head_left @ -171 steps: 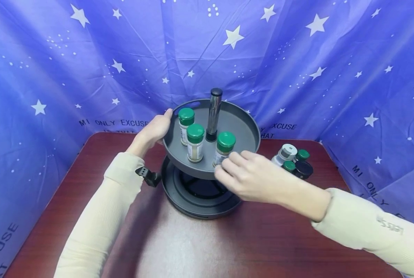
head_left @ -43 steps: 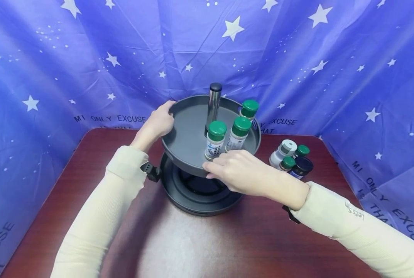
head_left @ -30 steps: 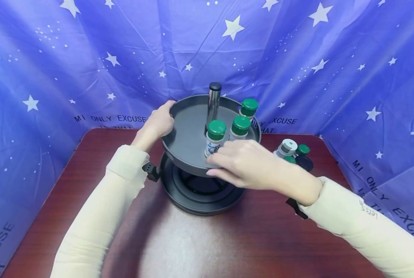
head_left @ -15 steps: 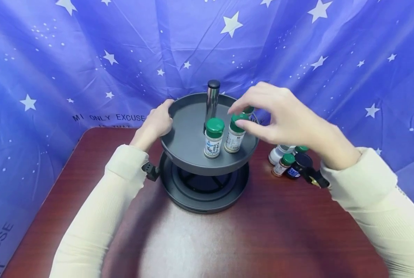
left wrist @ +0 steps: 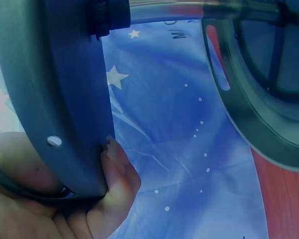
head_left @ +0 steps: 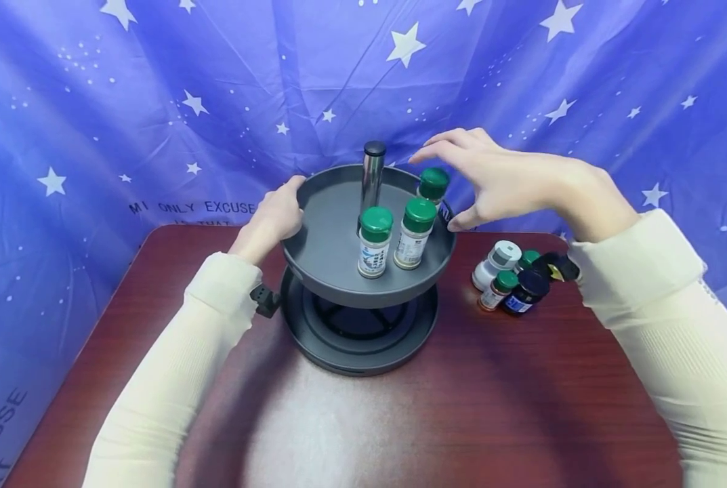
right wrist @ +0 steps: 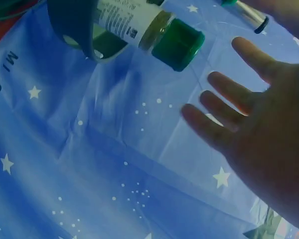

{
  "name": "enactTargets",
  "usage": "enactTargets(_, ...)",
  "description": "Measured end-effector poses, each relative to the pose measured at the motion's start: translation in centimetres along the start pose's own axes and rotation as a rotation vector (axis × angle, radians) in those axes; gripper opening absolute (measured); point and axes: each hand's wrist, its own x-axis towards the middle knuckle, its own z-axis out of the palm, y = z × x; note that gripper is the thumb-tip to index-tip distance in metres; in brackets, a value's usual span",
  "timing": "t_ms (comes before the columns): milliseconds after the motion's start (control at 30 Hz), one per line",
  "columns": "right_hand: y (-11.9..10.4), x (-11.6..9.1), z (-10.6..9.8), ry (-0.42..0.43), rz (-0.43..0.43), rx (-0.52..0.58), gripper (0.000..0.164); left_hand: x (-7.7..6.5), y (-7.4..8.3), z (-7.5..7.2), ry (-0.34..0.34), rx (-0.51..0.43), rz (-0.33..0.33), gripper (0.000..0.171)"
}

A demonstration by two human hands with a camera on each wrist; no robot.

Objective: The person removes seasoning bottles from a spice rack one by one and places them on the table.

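A dark grey two-tier turntable (head_left: 320, 251) stands on the table, a metal post (head_left: 372, 177) rising through its upper tray. My left hand (head_left: 276, 215) grips that tray's left rim; in the left wrist view its fingers (left wrist: 120, 172) curl around the edge. Three green-capped spice jars stand upright on the tray: a front jar (head_left: 373, 244), a middle jar (head_left: 413, 234) and a back jar (head_left: 433, 184) at the right rim. Beside the back jar, my right hand (head_left: 503, 177) is spread with nothing in it. Fingers and green cap appear apart in the right wrist view.
To the right on the red-brown table (head_left: 497, 386) is a cluster: a white-capped jar (head_left: 497, 264), a small green-capped jar (head_left: 499, 290), another green cap (head_left: 528, 259) behind and a dark-lidded jar (head_left: 526, 291). A blue star curtain (head_left: 229, 88) hangs close behind.
Since the oldest frame, the upper tray has turned, carrying the three jars from left and front to the right. My right hand has left the front rim and risen to the back right.
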Motion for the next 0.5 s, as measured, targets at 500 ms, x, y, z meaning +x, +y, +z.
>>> enactTargets(500, 1.2, 3.8, 2.3, -0.098, 0.073, -0.102, 0.073, -0.2, 0.0, 0.0, -0.004, -0.001, -0.002, 0.064)
